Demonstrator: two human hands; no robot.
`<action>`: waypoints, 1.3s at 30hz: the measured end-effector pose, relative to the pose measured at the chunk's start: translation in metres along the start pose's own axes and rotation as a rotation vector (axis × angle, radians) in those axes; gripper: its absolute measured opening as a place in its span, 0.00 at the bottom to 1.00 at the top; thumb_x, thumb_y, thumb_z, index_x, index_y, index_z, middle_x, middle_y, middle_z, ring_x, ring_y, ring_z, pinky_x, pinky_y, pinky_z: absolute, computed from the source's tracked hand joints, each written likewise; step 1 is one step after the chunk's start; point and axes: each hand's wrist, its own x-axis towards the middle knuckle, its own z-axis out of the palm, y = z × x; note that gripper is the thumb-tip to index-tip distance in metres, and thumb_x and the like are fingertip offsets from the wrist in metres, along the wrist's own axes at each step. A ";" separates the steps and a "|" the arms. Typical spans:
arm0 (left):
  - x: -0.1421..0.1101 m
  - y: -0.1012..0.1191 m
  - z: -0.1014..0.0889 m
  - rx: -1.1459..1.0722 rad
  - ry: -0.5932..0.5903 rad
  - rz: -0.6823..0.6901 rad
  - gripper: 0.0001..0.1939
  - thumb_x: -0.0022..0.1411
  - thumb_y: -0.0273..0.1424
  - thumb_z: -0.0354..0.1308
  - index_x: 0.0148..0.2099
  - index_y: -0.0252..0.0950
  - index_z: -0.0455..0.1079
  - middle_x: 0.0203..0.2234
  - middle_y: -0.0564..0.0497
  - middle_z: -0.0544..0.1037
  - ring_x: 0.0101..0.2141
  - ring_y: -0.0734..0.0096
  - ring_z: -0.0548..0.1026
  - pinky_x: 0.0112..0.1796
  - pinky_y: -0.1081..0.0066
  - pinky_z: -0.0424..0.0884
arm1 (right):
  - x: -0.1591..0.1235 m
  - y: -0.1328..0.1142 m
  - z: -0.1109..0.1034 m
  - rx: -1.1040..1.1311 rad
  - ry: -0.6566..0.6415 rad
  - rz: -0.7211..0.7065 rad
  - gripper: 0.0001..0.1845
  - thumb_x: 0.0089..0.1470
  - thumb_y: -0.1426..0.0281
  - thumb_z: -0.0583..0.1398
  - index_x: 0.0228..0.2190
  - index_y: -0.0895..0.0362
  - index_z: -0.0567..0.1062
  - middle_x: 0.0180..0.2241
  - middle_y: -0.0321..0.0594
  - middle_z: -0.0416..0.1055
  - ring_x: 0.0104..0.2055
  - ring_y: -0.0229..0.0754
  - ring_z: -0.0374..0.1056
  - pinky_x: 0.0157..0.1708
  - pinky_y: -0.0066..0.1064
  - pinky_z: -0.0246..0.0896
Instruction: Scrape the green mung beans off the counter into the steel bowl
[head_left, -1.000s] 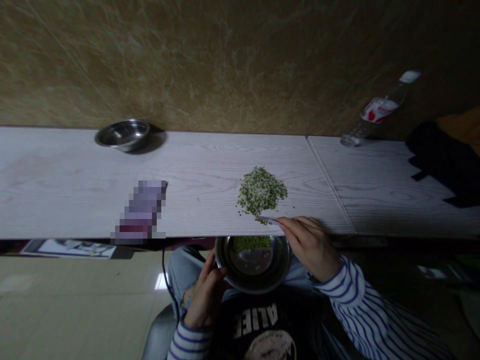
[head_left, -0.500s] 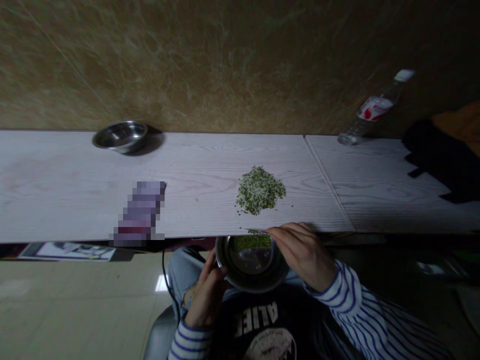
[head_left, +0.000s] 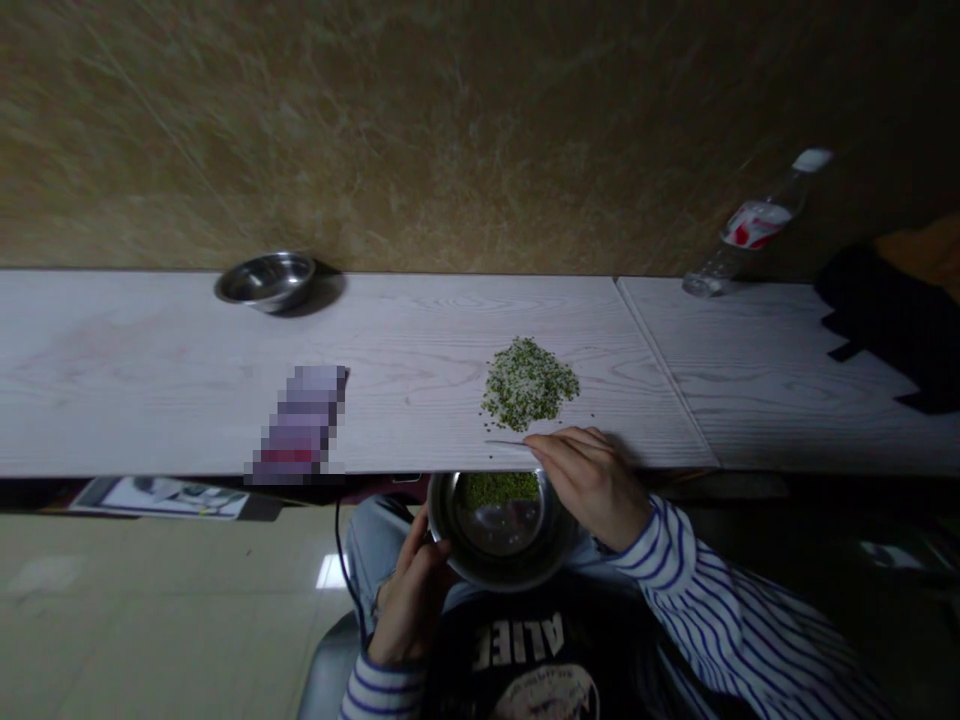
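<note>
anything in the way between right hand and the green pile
Nothing visible stands between the right hand and the loose heap of green and white grains. The thin, narrow tool in the hand's grip points left, on the heap's near side; the round, silver metal bowl sits below, off that path.

The bean pile [head_left: 529,385] lies on the table [head_left: 409,345] between a bowl [head_left: 266,286], left, and bottle [head_left: 756,226], right

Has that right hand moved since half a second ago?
Yes. Against the near edge of the table, the right hand has moved forward, away from that edge; against the tabletop seam, it has shifted slightly left.
</note>
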 end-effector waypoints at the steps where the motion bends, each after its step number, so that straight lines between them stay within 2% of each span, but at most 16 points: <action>1: -0.001 0.001 -0.002 -0.001 0.000 0.009 0.36 0.51 0.31 0.63 0.64 0.45 0.63 0.54 0.44 0.75 0.52 0.45 0.71 0.43 0.55 0.72 | 0.001 -0.003 0.002 0.006 -0.012 -0.012 0.10 0.60 0.78 0.56 0.41 0.58 0.75 0.33 0.40 0.78 0.36 0.42 0.72 0.38 0.34 0.61; 6: 0.000 0.002 -0.004 0.009 -0.053 0.019 0.35 0.53 0.31 0.63 0.64 0.43 0.63 0.53 0.41 0.76 0.50 0.44 0.72 0.40 0.55 0.73 | -0.010 -0.016 -0.003 0.058 -0.036 -0.058 0.10 0.60 0.79 0.56 0.41 0.58 0.74 0.33 0.39 0.78 0.36 0.41 0.72 0.38 0.33 0.60; 9: 0.003 -0.003 -0.002 0.006 -0.029 -0.004 0.35 0.52 0.32 0.62 0.64 0.47 0.63 0.55 0.44 0.75 0.50 0.46 0.73 0.40 0.57 0.73 | -0.022 -0.011 -0.014 0.032 -0.002 -0.022 0.09 0.61 0.78 0.56 0.41 0.58 0.75 0.32 0.40 0.78 0.35 0.40 0.72 0.38 0.33 0.62; 12: 0.006 -0.008 0.004 0.020 -0.049 -0.025 0.36 0.52 0.33 0.63 0.64 0.47 0.64 0.57 0.45 0.73 0.53 0.45 0.70 0.42 0.56 0.72 | -0.035 0.013 -0.028 -0.056 0.050 0.073 0.09 0.61 0.76 0.56 0.42 0.58 0.75 0.33 0.42 0.78 0.35 0.41 0.73 0.39 0.33 0.65; 16: 0.007 -0.012 0.016 0.009 -0.168 -0.036 0.35 0.54 0.30 0.63 0.65 0.44 0.63 0.56 0.44 0.73 0.55 0.47 0.69 0.48 0.56 0.68 | -0.048 0.054 -0.047 -0.223 0.181 0.234 0.10 0.61 0.73 0.56 0.41 0.60 0.76 0.35 0.45 0.79 0.36 0.44 0.75 0.39 0.34 0.69; 21: 0.006 -0.014 0.025 -0.004 -0.169 -0.076 0.36 0.53 0.29 0.62 0.64 0.43 0.63 0.54 0.45 0.75 0.56 0.47 0.68 0.51 0.55 0.67 | -0.049 0.079 -0.056 -0.283 0.160 0.288 0.12 0.61 0.71 0.55 0.41 0.59 0.78 0.35 0.45 0.80 0.36 0.47 0.75 0.39 0.38 0.71; 28: 0.009 -0.013 0.022 0.017 -0.170 -0.075 0.36 0.53 0.30 0.64 0.64 0.46 0.63 0.55 0.46 0.75 0.57 0.46 0.66 0.51 0.55 0.67 | -0.041 0.085 -0.052 -0.219 0.087 0.253 0.13 0.62 0.71 0.54 0.39 0.57 0.78 0.35 0.45 0.80 0.37 0.46 0.75 0.39 0.39 0.70; 34: 0.009 -0.014 0.023 0.021 -0.205 -0.077 0.35 0.53 0.30 0.63 0.64 0.45 0.64 0.57 0.45 0.73 0.60 0.44 0.63 0.52 0.53 0.66 | -0.054 0.078 -0.056 -0.183 0.032 0.267 0.12 0.62 0.71 0.54 0.40 0.57 0.77 0.35 0.43 0.79 0.37 0.45 0.74 0.39 0.38 0.69; 39: 0.006 -0.015 0.024 0.037 -0.235 -0.094 0.35 0.55 0.30 0.61 0.65 0.45 0.62 0.58 0.45 0.72 0.58 0.44 0.64 0.48 0.55 0.68 | -0.058 0.076 -0.059 -0.185 0.092 0.294 0.12 0.62 0.70 0.54 0.41 0.56 0.77 0.36 0.43 0.79 0.38 0.44 0.74 0.41 0.37 0.69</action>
